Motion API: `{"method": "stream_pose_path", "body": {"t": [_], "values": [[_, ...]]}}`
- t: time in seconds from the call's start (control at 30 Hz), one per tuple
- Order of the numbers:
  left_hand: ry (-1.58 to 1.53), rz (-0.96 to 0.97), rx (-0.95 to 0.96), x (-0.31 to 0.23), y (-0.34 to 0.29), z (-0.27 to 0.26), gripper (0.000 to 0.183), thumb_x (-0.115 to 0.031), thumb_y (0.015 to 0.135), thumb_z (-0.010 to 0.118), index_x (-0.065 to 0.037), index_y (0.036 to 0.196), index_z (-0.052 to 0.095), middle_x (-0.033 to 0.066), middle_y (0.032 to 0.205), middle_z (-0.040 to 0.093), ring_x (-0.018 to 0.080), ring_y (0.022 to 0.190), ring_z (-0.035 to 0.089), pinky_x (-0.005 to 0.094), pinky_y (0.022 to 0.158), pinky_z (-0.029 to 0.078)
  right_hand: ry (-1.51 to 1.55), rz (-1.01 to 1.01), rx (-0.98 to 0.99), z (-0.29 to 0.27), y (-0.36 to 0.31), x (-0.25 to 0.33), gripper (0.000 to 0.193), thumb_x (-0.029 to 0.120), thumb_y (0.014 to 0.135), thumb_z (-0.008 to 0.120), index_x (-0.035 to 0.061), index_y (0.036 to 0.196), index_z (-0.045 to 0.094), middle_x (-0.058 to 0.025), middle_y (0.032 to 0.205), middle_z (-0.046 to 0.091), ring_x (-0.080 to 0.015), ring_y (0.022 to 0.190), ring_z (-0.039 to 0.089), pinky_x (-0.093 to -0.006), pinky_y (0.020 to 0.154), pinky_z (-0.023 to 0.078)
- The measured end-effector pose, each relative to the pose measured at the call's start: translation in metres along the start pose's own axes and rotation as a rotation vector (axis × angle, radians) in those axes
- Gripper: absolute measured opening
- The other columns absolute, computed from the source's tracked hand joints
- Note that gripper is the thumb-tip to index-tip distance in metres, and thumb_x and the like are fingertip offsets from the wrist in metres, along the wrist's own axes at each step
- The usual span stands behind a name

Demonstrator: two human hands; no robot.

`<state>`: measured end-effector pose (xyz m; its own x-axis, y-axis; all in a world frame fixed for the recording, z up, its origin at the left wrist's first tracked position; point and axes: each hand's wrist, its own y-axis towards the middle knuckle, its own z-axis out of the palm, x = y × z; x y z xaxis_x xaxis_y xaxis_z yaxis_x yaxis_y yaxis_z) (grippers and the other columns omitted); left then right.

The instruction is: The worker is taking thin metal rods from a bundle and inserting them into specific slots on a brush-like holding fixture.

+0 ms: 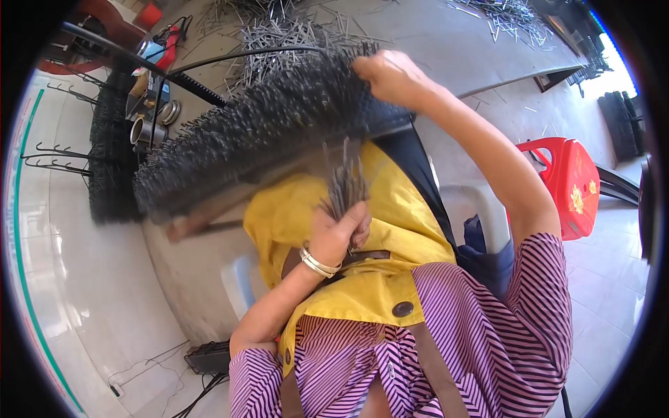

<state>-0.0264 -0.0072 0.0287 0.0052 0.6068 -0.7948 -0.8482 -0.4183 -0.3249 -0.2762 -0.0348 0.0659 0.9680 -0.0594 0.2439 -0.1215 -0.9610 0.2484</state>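
Observation:
In front of me a long rack [265, 115] slants across, densely packed with short dark metal pieces standing like bristles. My left hand [338, 233] is closed round a bunch of thin dark metal pieces [346, 182], held upright over my yellow apron [286, 209]. At the rack's far right end is my right hand [391, 76], its fingers pinched together among the top pieces. What lies between those fingertips is too small to make out. The rack's lower edge and the tips of the bunch are blurred.
A loose pile of thin metal pieces [279, 45] lies on the grey table [432, 35] behind the rack. More dark racks with long hooks [108, 153] hang at the left, near a metal cup [148, 131]. A red plastic stool [568, 184] stands at the right.

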Motion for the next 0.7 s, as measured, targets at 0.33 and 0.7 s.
{"method": "stream_pose_path", "body": {"t": [0.33, 0.7], "values": [[0.001, -0.068, 0.021, -0.01, 0.021, 0.005, 0.021, -0.016, 0.084, 0.051, -0.001, 0.097, 0.046, 0.0041, 0.058, 0.041, 0.0109, 0.044, 0.039, 0.0226, 0.04, 0.032, 1.151, 0.478, -0.102, -0.022, -0.077, 0.026, 0.018, 0.007, 0.081, 0.051, -0.005, 0.094, 0.055, -0.008, 0.069, 0.059, -0.0102, 0.055, 0.053, -0.0206, 0.05, 0.044], [-0.01, -0.084, 0.055, -0.016, 0.046, 0.022, 0.02, -0.016, 0.084, 0.05, 0.0, 0.096, 0.046, 0.0064, 0.058, 0.045, 0.0118, 0.045, 0.041, 0.0219, 0.042, 0.034, 1.188, 0.455, -0.355, -0.007, -0.111, 0.053, 0.011, 0.0, 0.082, 0.047, -0.007, 0.089, 0.054, -0.0109, 0.077, 0.059, -0.0116, 0.06, 0.055, -0.0209, 0.057, 0.046]]}}
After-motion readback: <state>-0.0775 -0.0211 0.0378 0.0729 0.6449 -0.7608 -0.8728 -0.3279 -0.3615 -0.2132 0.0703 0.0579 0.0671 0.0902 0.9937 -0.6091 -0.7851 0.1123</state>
